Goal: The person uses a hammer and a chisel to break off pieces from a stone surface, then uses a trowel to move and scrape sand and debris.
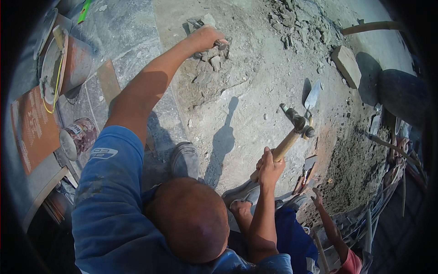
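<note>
Dusty grey ground, smoother slab at left, dark pitted soil at right, sunlight, sharp shadows

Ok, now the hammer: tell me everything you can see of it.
The hammer has a pale, wood-looking handle and a dark, metal-looking head set across it. One end of the head is long and tipped pale green; the other is short and rounded. The right hand grips the lower handle, whose butt shows just past the fist. It slants up and to the right in the picture, seemingly held above the dusty ground, its head partly overlapping a trowel in view.
</note>
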Motion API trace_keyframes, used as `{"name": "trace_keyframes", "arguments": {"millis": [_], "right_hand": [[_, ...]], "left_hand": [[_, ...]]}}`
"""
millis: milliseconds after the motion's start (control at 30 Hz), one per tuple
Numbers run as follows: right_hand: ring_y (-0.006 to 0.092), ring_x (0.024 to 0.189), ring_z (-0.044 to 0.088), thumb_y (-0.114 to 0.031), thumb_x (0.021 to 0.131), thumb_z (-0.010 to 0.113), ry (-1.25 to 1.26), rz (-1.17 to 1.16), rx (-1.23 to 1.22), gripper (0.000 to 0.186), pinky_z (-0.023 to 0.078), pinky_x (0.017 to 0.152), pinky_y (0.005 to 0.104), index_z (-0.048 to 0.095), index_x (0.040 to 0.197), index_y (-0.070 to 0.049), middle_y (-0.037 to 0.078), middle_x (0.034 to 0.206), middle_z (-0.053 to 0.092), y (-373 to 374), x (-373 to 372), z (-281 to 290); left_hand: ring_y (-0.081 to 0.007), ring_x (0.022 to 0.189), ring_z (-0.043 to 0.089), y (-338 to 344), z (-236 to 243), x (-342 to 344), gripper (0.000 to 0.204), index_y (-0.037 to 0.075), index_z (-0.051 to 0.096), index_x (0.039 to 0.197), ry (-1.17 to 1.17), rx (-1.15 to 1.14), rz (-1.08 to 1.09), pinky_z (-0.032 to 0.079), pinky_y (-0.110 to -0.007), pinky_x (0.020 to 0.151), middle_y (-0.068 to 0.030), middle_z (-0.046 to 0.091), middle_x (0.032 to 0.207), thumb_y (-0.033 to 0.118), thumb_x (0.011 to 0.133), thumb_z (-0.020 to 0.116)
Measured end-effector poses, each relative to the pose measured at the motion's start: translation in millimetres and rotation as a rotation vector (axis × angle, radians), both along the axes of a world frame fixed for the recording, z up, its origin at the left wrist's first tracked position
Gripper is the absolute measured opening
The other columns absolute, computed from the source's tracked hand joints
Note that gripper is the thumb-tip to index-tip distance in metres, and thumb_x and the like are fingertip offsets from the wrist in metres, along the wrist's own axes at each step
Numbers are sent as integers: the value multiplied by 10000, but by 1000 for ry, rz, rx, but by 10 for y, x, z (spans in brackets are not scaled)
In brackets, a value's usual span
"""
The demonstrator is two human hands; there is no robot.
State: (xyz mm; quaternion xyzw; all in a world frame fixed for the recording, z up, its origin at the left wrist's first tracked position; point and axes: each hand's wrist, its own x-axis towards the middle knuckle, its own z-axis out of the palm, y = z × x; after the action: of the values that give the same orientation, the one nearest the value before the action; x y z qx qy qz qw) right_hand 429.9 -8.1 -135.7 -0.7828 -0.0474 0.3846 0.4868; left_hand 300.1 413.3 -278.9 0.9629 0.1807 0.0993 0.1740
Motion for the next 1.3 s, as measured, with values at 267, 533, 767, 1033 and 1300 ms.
{"name": "trace_keyframes", "arguments": {"millis": [267, 533, 767, 1033, 1300], "right_hand": [[78, 429, 432, -101, 888, 604, 45, -126, 77, 158, 364, 387, 236, 479, 827, -27, 2, 581, 445, 144, 101, 190], [82, 446, 411, -182, 888, 617, -199, -96, 377, 203, 345, 403, 237, 486, 883, -26, 15, 611, 439, 676, 539, 1010], [85, 446, 361, -418, 960, 502, -483, -314, 871, 362, 349, 456, 231, 454, 829, -84, -5, 562, 360, 1039, 774, 1456], [77, 425, 440, -216, 927, 601, -60, 54, 90, 253, 361, 391, 239, 469, 794, -45, 1, 564, 461, 997, 476, 240], [70, 482, 341, -377, 977, 461, -474, -445, 981, 379, 361, 475, 259, 294, 723, -151, -40, 562, 238, 1292, 868, 1131]], "left_hand": [[-306, 666, 544, -934, 461, 698, 313, 61, 447, 664, -469, -194, -89, 400, -384, 639, -100, 503, 630, 45, 721, 755], [-329, 696, 567, -1501, -28, 1232, 255, 64, 457, 702, -574, -311, 90, 414, -418, 654, -114, 537, 655, 48, 733, 709], [-367, 714, 560, -1428, 109, 1370, 247, 30, 462, 691, -632, -412, 230, 425, -453, 621, -155, 553, 693, 101, 792, 676], [-372, 744, 572, -1358, -67, 1367, 122, 47, 557, 756, -454, -325, 184, 444, -456, 649, -156, 569, 713, 76, 753, 675], [-333, 709, 622, -1409, 141, 1437, 143, 59, 577, 711, -477, -318, 208, 482, -424, 669, -125, 632, 699, 100, 738, 711]]}}
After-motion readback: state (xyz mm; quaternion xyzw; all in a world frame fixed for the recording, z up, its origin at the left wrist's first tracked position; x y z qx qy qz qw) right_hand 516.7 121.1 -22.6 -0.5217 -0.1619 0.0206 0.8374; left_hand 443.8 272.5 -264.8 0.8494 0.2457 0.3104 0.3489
